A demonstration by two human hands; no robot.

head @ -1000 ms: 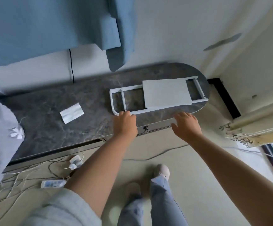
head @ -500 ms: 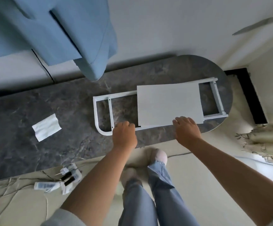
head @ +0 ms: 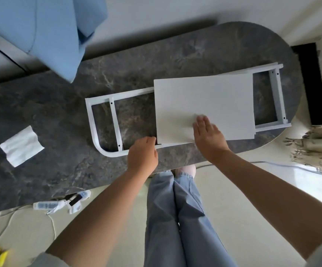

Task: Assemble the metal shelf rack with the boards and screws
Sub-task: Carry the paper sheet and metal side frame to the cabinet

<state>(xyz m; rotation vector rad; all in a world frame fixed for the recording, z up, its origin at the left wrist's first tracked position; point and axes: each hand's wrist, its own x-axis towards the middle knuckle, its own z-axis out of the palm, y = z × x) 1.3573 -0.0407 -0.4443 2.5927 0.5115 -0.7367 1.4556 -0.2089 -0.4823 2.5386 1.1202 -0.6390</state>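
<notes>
Marble tabletop (head: pixel 156 54) bears white frame (head: pixel 115 122), boards (head: pixel 204 105); cream floor (head: pixel 233 209).

head view | worn on the person's head | looks steeply down, close over the table (head: pixel 60 116) | single view

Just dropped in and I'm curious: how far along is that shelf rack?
Early. The white metal frame lies flat on the marble table, white boards stacked loose on it. The right hand rests on them; the left hand is at their corner. No screws visible.
</notes>
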